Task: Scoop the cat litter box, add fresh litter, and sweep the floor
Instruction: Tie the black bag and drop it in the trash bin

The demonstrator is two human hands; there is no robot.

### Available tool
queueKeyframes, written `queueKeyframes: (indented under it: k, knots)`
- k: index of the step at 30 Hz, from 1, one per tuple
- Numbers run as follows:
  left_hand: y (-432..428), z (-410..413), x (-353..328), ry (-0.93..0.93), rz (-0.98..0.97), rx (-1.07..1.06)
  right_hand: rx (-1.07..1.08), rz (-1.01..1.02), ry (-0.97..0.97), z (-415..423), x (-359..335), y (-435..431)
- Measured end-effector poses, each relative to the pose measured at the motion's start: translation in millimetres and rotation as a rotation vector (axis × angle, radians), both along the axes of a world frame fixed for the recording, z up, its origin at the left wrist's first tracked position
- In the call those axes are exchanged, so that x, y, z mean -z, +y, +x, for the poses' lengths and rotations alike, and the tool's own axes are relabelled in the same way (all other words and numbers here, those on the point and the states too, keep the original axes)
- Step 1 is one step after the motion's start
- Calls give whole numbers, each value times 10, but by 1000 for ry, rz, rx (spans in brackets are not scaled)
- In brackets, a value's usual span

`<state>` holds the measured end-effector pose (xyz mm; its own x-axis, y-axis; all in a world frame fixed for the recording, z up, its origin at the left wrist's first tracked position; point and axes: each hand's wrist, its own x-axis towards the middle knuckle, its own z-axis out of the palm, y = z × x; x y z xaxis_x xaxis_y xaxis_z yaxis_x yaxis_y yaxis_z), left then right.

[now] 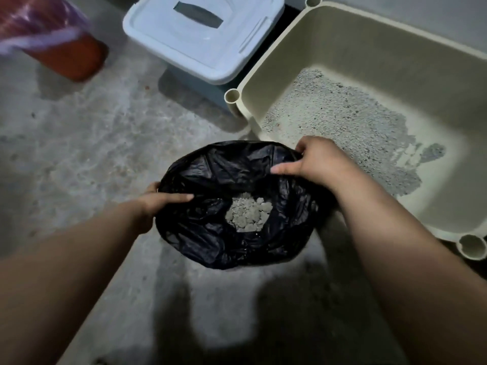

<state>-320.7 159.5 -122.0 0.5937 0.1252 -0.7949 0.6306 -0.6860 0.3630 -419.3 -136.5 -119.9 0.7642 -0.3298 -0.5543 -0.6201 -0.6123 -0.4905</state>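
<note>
A black plastic bag (pixel 208 233) sits open on the concrete floor in front of me, with a heap of grey litter clumps (pixel 249 212) at its bottom. My left hand (pixel 158 200) grips the bag's left rim, thumb inside. On the far right of the rim, my right hand (pixel 313 160) pinches the plastic. Right of the bag stands the cream litter box (pixel 266 64), holding a thin, patchy layer of grey litter (pixel 350 122) that leaves bare floor showing in places.
A blue lidded storage bin (pixel 200 35) stands behind the bag, against the litter box's left wall. An orange bucket (pixel 71 56) lined with a pink bag sits at the top left. Concrete floor (pixel 79 154) lies to the left and near me.
</note>
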Motion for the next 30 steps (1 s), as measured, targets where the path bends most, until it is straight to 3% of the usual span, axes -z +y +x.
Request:
queueKeyframes:
  k: [2, 4, 7, 9, 14, 17, 19, 21, 24, 26, 27, 30]
  knots:
    - [7, -95, 68, 114, 0, -36, -86, -106, 135, -117, 52, 67]
    - [-41, -176, 104, 112, -87, -98, 32, -62, 75, -177, 100, 149]
    - [-198, -139, 70, -42, -267, -175, 537, 632, -134, -184, 17, 266]
    - [-270, -33, -19, -87, -356, -195, 673, 908, -204, -159, -90, 307]
    - [-238, 188, -326, 92, -335, 10, 588, 963, -76, -168, -426, 224]
    - [-114, 323, -532, 39, -191, 217, 774, 1151, -318, -128, -639, 206]
    - [16, 400, -631, 9, -139, 320, 907, 1113, -467, -97, -729, 232]
    - [144, 444, -692, 48, -157, 357, 878, 1046, -504, -98, -718, 279]
    - [303, 475, -763, 258, -377, 351, 656, 875, -180, -154, -658, 572]
    - [328, 537, -787, 330, -548, 308, 624, 890, -13, -141, -698, 746]
    - [343, 571, -823, 312, -614, 288, 645, 912, -51, -106, -751, 795]
    - [288, 612, -951, 189, -686, 236, 709, 973, -454, 58, -957, 691]
